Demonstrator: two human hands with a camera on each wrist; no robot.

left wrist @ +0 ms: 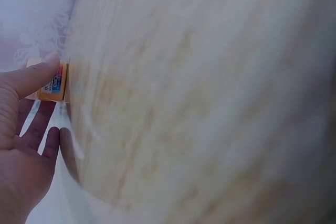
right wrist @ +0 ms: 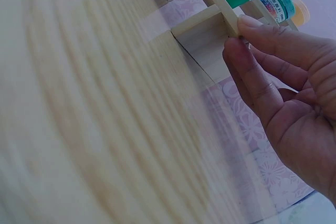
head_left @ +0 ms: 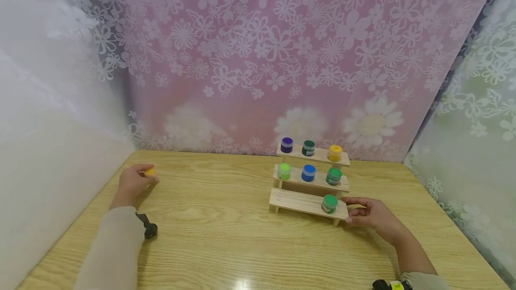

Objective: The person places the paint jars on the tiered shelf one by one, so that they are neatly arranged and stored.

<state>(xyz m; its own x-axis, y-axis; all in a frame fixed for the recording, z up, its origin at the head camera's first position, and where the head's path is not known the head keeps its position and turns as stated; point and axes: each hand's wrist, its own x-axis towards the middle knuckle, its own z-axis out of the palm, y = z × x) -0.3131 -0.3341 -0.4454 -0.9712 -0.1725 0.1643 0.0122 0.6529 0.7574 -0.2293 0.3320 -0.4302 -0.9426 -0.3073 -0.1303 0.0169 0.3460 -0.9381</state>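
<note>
At the far left of the table, my left hand [head_left: 135,182] grips a small yellow-orange paint jar [head_left: 150,172]. In the left wrist view the jar [left wrist: 51,86] shows a printed label, with the thumb across it; whether it touches the table I cannot tell. My right hand [head_left: 372,217] pinches the right end of the lowest board of a three-tier wooden display rack [head_left: 298,201], thumb on one side and fingers on the other, as the right wrist view shows. On that board stands a green paint jar [head_left: 329,203], close to the fingers.
The middle tier carries light green [head_left: 284,171], blue [head_left: 308,173] and green [head_left: 333,176] jars. Purple [head_left: 286,145], dark green [head_left: 308,148] and yellow [head_left: 334,153] jars stand on the top tier. Behind the wooden table [head_left: 209,232] hangs a pink floral curtain [head_left: 258,57].
</note>
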